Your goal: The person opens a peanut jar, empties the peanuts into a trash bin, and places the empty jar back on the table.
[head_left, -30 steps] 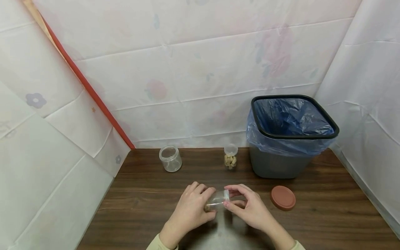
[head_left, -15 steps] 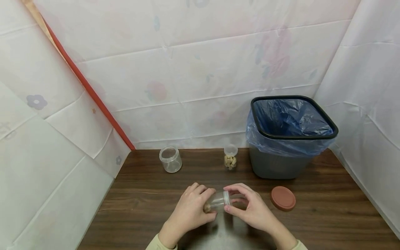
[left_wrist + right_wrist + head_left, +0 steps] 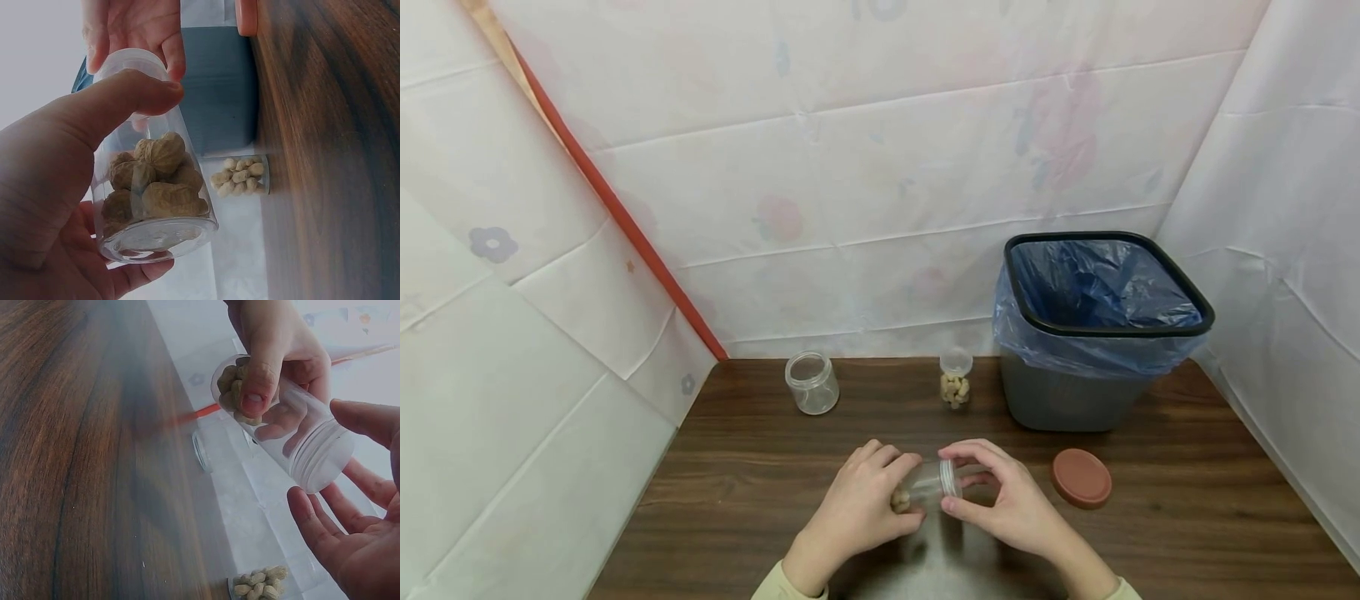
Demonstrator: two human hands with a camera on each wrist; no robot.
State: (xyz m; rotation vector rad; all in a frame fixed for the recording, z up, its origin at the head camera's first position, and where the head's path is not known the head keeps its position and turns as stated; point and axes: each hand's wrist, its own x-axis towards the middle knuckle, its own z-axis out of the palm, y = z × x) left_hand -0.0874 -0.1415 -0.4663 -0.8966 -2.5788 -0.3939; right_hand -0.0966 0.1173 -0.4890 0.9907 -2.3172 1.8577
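A clear plastic jar [image 3: 925,483] with several unshelled peanuts [image 3: 165,181] at its base lies on its side in the air between both hands. My left hand [image 3: 868,500] grips the base end, thumb on one side and fingers on the other. Around the ringed end [image 3: 322,456] of the jar, my right hand [image 3: 1000,496] sets its thumb and fingertips right at the rim, with the palm apart from it. A smaller jar of peanuts [image 3: 955,387] with a translucent top stands behind the hands. Farther left is an uncapped clear jar [image 3: 812,387].
A grey bin [image 3: 1067,392] with a blue liner [image 3: 1097,287] stands at the back right. On the wooden table [image 3: 730,475], a reddish-brown round lid [image 3: 1081,477] lies to the right of my right hand. White patterned cloth [image 3: 850,192] hangs around the table.
The jar's ringed end has shifted slightly right and tilted a little; more of the peanuts shows beside my left hand. Both hands stay nearly in place.
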